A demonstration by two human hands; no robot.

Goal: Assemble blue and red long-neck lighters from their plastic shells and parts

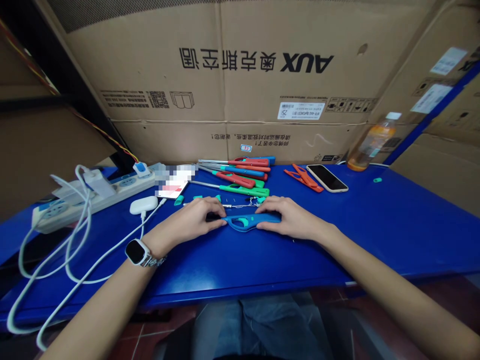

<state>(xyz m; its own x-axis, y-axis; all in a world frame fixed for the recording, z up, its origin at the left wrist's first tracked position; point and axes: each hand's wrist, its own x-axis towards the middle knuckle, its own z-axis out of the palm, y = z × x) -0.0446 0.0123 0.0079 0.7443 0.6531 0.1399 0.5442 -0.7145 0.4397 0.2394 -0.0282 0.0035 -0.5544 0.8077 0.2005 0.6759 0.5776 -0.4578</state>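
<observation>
A blue long-necked utility lighter (252, 221) with a teal trigger lies sideways between my two hands, just above or on the blue table. My right hand (288, 214) grips its handle end between thumb and fingers. At its front end, my left hand (204, 218) closes thumb and fingers around the neck side; the neck itself is mostly hidden. Behind them lie a thin metal rod with white wires (240, 206) and small teal parts (179, 200). Farther back is a pile of assembled lighters, including a green lighter (245, 190) and a red lighter (234, 179).
Orange lighter shell halves (303, 177) and a phone (327, 178) lie at the back right, near a bottle of orange drink (371, 145). A power strip (101, 197) and white cables (90, 281) occupy the left. A large cardboard box (225, 100) stands behind the table (360, 240).
</observation>
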